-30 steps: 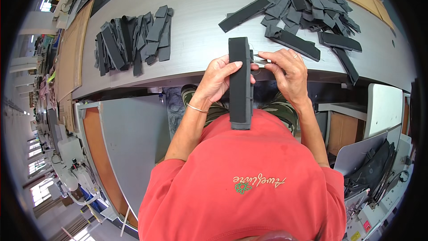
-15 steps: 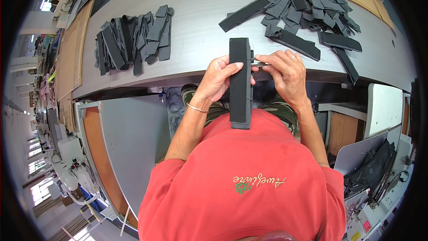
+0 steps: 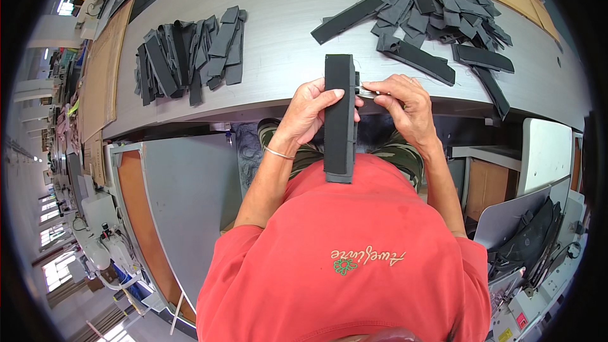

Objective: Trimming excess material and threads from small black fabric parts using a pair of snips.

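Note:
A long fabric strip [image 3: 339, 120], black with a dark grey border, stands lengthwise in front of my chest. My left hand [image 3: 311, 109] grips it near its upper half, thumb pressed on the black face and fingers behind. Along its right edge sits a small dark tab [image 3: 357, 82]. My right hand [image 3: 408, 104] is closed around a small silvery metal tool [image 3: 367, 94], whose tip points at that edge beside the tab. Fingers cover most of the tool, so its exact kind is hidden.
A loose heap of similar dark strips [image 3: 418, 19] covers the table's right side. At left lies a neater row of strips [image 3: 183, 57]. The table edge [image 3: 266, 111] runs just beyond my hands. Cardboard [image 3: 104, 66] borders the left, and a grey panel [image 3: 190, 171] stands below.
The fabric strip has shifted very slightly left with my left hand. My right hand has tilted a little, and the metal tool's tip sits slightly lower beside the edge.

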Available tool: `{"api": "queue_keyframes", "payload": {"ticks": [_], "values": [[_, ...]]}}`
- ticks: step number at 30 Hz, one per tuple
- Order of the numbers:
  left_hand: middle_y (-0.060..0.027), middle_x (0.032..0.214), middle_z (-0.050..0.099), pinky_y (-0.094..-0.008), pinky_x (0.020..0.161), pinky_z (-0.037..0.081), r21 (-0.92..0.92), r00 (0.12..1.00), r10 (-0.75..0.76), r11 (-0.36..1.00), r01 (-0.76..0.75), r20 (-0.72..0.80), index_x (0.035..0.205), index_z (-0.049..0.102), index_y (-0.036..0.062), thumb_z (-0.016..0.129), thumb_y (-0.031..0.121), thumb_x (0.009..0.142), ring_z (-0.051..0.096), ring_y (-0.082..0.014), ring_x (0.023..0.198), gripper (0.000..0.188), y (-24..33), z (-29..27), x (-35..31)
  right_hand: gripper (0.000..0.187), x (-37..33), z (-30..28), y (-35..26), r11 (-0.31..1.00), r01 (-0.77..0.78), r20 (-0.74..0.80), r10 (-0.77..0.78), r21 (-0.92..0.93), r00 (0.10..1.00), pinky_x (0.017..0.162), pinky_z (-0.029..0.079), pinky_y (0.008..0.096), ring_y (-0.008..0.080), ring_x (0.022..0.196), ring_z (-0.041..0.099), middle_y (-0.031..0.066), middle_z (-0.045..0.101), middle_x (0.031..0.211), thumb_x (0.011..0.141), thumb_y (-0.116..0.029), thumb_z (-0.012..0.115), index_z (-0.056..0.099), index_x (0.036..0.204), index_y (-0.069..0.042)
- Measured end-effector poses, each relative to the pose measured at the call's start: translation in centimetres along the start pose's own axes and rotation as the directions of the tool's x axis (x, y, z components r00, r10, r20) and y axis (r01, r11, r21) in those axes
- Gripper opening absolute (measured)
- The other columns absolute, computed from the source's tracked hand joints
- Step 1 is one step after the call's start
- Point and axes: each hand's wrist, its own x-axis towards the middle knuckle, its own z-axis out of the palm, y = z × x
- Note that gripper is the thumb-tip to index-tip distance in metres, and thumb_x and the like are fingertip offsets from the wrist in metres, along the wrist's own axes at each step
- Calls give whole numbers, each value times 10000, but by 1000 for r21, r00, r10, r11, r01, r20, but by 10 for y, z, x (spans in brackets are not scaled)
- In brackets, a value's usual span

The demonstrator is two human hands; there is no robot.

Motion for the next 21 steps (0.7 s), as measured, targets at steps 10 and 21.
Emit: {"api": "queue_keyframes", "payload": {"ticks": [10,21], "values": [[-187,924,675,-342,701,586,-24,999,-28,999,28,20,1096,561,-48,557,116,918,684,-231,735,242,0,2,-1,182,2,6,-4,964,79,-79,-102,-255,992,634,340,316,179,659,517,-29,606,730,777,-139,694,718,954,-173],[-217,987,665,-359,714,587,62,999,-9,998,6,48,1238,425,-6,596,102,916,697,-266,805,381,0,6,-1,152,5,7,-12,976,-55,-115,31,-209,993,625,369,327,186,668,544,-7,582,701,779,-110,683,714,920,-156]]}}
